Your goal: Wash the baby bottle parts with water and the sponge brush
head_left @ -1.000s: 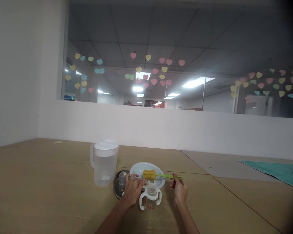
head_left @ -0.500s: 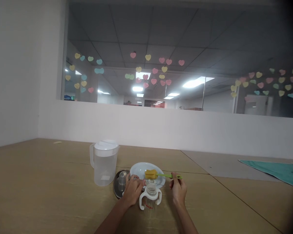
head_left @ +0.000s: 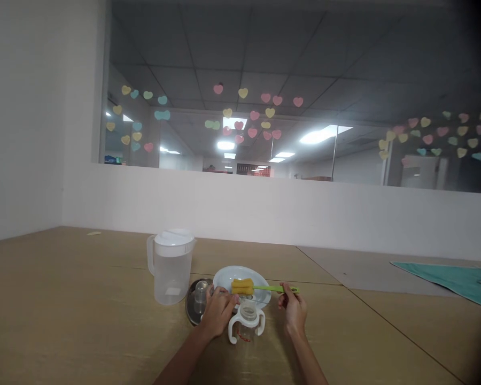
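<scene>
Yellow-headed brush (head_left: 250,287) is extending crosswise above the white bowl (head_left: 224,275), long axis running left to right. Right hand (head_left: 294,310) is pinching its handle; the sponge is pointing toward the left hand (head_left: 217,312). Hands are working apart, two-handled bottle (head_left: 248,319) standing between. Left fingers are covering part of the dark tray (head_left: 191,310); their grip, cannot tell.

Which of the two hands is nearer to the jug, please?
Left. The left hand is to the right of the jug; the right hand is farther right, past the bottle, gripping the brush.
</scene>
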A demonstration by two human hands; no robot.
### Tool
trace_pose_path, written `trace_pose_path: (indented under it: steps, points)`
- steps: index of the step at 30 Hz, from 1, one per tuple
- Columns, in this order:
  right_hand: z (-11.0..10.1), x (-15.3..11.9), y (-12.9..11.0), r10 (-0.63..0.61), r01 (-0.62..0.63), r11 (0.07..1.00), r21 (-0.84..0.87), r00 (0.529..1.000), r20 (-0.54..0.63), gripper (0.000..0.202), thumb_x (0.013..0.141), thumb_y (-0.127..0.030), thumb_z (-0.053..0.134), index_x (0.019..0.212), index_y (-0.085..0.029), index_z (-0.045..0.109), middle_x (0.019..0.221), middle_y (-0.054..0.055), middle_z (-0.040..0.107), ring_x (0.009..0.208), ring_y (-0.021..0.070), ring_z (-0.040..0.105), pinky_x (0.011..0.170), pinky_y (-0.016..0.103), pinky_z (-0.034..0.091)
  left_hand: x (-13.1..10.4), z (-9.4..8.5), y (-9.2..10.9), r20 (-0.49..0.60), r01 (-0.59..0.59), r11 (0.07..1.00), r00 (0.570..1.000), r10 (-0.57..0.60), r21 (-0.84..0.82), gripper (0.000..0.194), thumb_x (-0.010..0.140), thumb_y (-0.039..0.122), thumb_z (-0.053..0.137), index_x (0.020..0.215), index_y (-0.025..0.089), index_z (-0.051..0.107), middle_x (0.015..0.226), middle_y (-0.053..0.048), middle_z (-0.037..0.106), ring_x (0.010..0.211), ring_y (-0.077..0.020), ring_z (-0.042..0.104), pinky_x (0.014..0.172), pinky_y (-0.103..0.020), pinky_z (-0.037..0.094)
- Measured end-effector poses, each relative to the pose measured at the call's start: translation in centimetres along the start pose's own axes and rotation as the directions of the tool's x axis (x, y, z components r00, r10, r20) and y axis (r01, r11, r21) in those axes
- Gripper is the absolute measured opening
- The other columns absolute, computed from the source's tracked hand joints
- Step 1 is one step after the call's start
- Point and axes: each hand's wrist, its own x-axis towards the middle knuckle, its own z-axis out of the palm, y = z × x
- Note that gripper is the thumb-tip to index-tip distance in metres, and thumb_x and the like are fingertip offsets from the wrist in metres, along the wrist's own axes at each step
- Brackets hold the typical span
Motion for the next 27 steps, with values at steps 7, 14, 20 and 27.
trace_pose_path:
  steps: [7, 14, 20, 27]
  points:
    - [-0.2, 0.1, -0.4, -0.089, 0.092, 0.995, 0.037, 0.993, -0.075, 0.046, 0.05, -0.058, 0.074, 0.061, -0.018, 0.056, 0.039, -0.007, 0.044, 0.036, 0.0081, 0.036, 0.036, 0.024, 0.024, 0.1, 0.0, 0.0, 0.02, 0.004, 1.0, 1.0, -0.004, 0.023, 0.052, 0.097, 0.042, 0.021, 0.089, 0.027, 0.07, 0.097, -0.002, 0.071, 0.106, -0.02, 0.052, 0.11, -0.052, 0.016]
    - [0.0, -0.4, -0.2, -0.195, 0.195, 0.981, -0.011, 0.976, -0.093, 0.047, 0.057, -0.061, 0.071, 0.068, -0.018, 0.056, 0.042, -0.008, 0.044, 0.038, 0.0076, 0.037, 0.037, 0.023, 0.026, 0.1, -0.2, 0.2, 0.022, 0.01, 1.0, 1.0, -0.011, 0.026, 0.053, 0.097, 0.045, 0.021, 0.088, 0.027, 0.071, 0.096, -0.001, 0.071, 0.106, -0.02, 0.053, 0.11, -0.05, 0.017]
    - [0.3, -0.7, -0.1, -0.201, 0.201, 0.98, -0.009, 0.977, -0.067, 0.049, 0.055, -0.061, 0.072, 0.07, -0.017, 0.056, 0.043, -0.007, 0.046, 0.04, 0.0088, 0.04, 0.038, 0.024, 0.029, 0.1, -0.1, 0.1, 0.017, 0.006, 1.0, 1.0, -0.006, 0.003, 0.052, 0.096, 0.045, 0.023, 0.088, 0.027, 0.071, 0.095, -0.002, 0.071, 0.106, -0.0213, 0.052, 0.11, -0.051, 0.015]
    - [0.4, -1.0, -0.1, -0.231, 0.23, 0.971, -0.06, 0.973, -0.007, 0.052, 0.056, -0.065, 0.07, 0.071, -0.017, 0.058, 0.044, -0.005, 0.049, 0.044, 0.0107, 0.044, 0.044, 0.025, 0.034, 0.1, 0.0, -0.1, 0.011, 0.0, 1.0, 1.0, 0.001, -0.013, 0.053, 0.096, 0.047, 0.021, 0.087, 0.026, 0.07, 0.096, -0.002, 0.071, 0.107, -0.0209, 0.052, 0.112, -0.049, 0.014]
